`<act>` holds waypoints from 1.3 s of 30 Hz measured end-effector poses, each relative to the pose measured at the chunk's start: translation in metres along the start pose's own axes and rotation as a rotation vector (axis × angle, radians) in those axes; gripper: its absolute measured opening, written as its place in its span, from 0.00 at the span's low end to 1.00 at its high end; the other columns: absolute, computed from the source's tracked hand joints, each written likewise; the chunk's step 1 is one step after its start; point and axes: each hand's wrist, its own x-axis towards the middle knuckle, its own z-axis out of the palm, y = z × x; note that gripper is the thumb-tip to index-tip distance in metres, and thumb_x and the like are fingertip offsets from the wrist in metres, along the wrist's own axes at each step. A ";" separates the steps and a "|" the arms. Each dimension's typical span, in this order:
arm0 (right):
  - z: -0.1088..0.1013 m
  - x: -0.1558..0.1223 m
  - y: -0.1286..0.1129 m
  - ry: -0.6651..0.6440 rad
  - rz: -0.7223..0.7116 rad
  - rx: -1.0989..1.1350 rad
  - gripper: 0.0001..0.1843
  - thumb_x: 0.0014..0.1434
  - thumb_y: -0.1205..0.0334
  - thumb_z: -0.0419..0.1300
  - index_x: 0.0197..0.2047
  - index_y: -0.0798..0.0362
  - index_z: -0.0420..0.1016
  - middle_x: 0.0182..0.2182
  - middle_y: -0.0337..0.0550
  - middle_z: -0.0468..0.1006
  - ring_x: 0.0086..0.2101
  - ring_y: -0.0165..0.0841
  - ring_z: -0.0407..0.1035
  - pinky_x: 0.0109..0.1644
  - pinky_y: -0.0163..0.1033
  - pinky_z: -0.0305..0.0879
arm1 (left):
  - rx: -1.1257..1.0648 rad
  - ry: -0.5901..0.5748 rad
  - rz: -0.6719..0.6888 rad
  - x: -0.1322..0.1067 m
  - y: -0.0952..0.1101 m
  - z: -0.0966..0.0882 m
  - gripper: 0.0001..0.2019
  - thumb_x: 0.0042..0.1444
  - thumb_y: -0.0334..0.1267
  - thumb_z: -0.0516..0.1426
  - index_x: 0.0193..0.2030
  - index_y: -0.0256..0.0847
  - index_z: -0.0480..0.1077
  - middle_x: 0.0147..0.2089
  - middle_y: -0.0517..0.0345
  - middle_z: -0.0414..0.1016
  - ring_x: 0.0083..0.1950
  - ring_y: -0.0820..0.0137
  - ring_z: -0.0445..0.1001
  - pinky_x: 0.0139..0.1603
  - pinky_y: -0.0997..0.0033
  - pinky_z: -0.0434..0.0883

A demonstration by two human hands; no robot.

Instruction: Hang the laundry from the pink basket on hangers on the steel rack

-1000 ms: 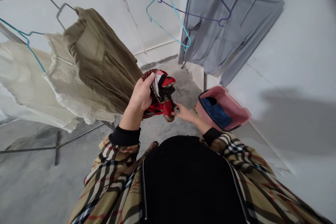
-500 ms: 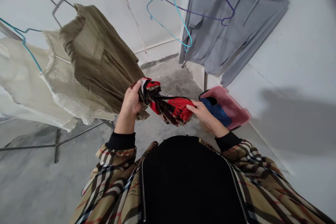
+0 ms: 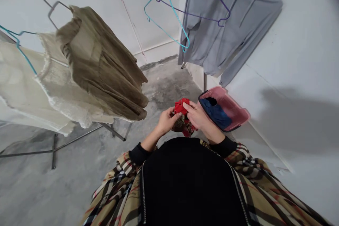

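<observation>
A red patterned garment (image 3: 181,106) is bunched between my two hands, in front of my black top; its exact kind does not show. My left hand (image 3: 167,120) pinches it from the left, thumb on the red cloth. On the other side my right hand (image 3: 198,117) grips it with thumb and fingers. Brown and gold patterned folds of the same cloth hang below the fingers, partly hidden by them. The pink basket (image 3: 238,107) stands just right of my right hand, with dark blue cloth (image 3: 218,114) inside.
An olive shirt (image 3: 97,60) and cream lacy garments (image 3: 60,84) hang on a rack at the left. A turquoise hanger (image 3: 173,10) and a purple hanger (image 3: 196,16) hang ahead with no clothes on them. Behind hangs a grey hooded top (image 3: 212,31). Rack legs (image 3: 76,140) stand on the concrete floor.
My hands have come together; the garment, stretched between them before, is now bunched. My left hand has moved right, away from the olive shirt. The view has shifted slightly.
</observation>
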 end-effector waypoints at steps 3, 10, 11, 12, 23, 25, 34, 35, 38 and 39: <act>-0.004 -0.005 -0.002 -0.020 -0.022 -0.074 0.13 0.51 0.52 0.68 0.38 0.48 0.79 0.35 0.36 0.81 0.38 0.31 0.73 0.48 0.39 0.68 | -0.062 0.003 -0.021 0.000 0.004 -0.007 0.15 0.50 0.47 0.64 0.41 0.41 0.77 0.37 0.56 0.80 0.39 0.67 0.76 0.47 0.64 0.71; -0.034 -0.008 0.010 -0.005 0.061 -0.239 0.17 0.52 0.47 0.66 0.37 0.51 0.78 0.31 0.35 0.77 0.28 0.26 0.65 0.31 0.31 0.60 | -0.220 0.109 0.009 -0.006 0.036 -0.023 0.14 0.49 0.50 0.64 0.34 0.41 0.74 0.32 0.60 0.78 0.33 0.73 0.74 0.41 0.72 0.71; -0.038 -0.008 0.012 -0.018 0.058 -0.270 0.17 0.53 0.47 0.66 0.37 0.51 0.78 0.31 0.35 0.77 0.28 0.26 0.66 0.32 0.31 0.60 | -0.241 0.131 0.009 -0.006 0.039 -0.024 0.14 0.48 0.50 0.65 0.33 0.41 0.73 0.32 0.60 0.78 0.32 0.73 0.74 0.40 0.72 0.71; -0.041 -0.008 0.013 -0.035 0.046 -0.299 0.17 0.53 0.46 0.65 0.37 0.51 0.79 0.31 0.36 0.77 0.29 0.27 0.66 0.33 0.31 0.60 | -0.272 0.149 0.003 -0.006 0.042 -0.026 0.14 0.48 0.50 0.65 0.33 0.41 0.73 0.31 0.61 0.77 0.31 0.74 0.74 0.39 0.72 0.72; -0.024 -0.019 0.003 -0.109 0.011 -0.092 0.11 0.51 0.50 0.67 0.36 0.46 0.81 0.35 0.37 0.80 0.37 0.33 0.72 0.49 0.41 0.66 | -0.220 0.273 0.003 -0.001 0.041 -0.052 0.15 0.49 0.52 0.64 0.31 0.41 0.72 0.25 0.63 0.74 0.24 0.75 0.68 0.29 0.75 0.68; -0.018 -0.021 0.002 -0.141 0.054 -0.024 0.14 0.51 0.49 0.68 0.39 0.45 0.80 0.37 0.38 0.81 0.38 0.34 0.72 0.48 0.42 0.68 | -0.027 0.296 0.022 0.001 0.036 -0.059 0.16 0.52 0.53 0.61 0.30 0.41 0.73 0.24 0.62 0.72 0.24 0.74 0.67 0.28 0.73 0.66; -0.004 -0.026 0.011 -0.329 0.020 -0.305 0.20 0.61 0.54 0.59 0.57 0.43 0.72 0.37 0.38 0.79 0.33 0.31 0.72 0.37 0.37 0.71 | 0.613 0.342 0.363 -0.011 0.034 -0.039 0.06 0.55 0.43 0.60 0.36 0.45 0.74 0.35 0.55 0.73 0.38 0.65 0.70 0.44 0.65 0.67; -0.004 -0.026 0.013 -0.345 0.013 -0.339 0.22 0.61 0.55 0.59 0.58 0.42 0.70 0.38 0.38 0.79 0.34 0.31 0.72 0.38 0.38 0.72 | 0.574 0.285 0.358 -0.013 0.035 -0.034 0.07 0.55 0.44 0.60 0.36 0.45 0.74 0.34 0.56 0.74 0.36 0.67 0.70 0.42 0.66 0.67; -0.004 -0.023 0.021 -0.358 -0.038 -0.418 0.25 0.59 0.58 0.60 0.60 0.42 0.68 0.45 0.39 0.78 0.45 0.35 0.72 0.49 0.42 0.71 | 0.513 0.205 0.331 -0.015 0.035 -0.024 0.13 0.50 0.44 0.65 0.43 0.46 0.75 0.36 0.55 0.76 0.34 0.67 0.70 0.40 0.66 0.67; -0.005 -0.022 0.023 -0.351 -0.058 -0.447 0.25 0.58 0.59 0.60 0.60 0.42 0.68 0.48 0.40 0.77 0.48 0.36 0.71 0.53 0.44 0.69 | 0.520 0.191 0.322 -0.014 0.034 -0.023 0.15 0.50 0.43 0.65 0.45 0.46 0.75 0.37 0.54 0.76 0.34 0.67 0.70 0.39 0.66 0.67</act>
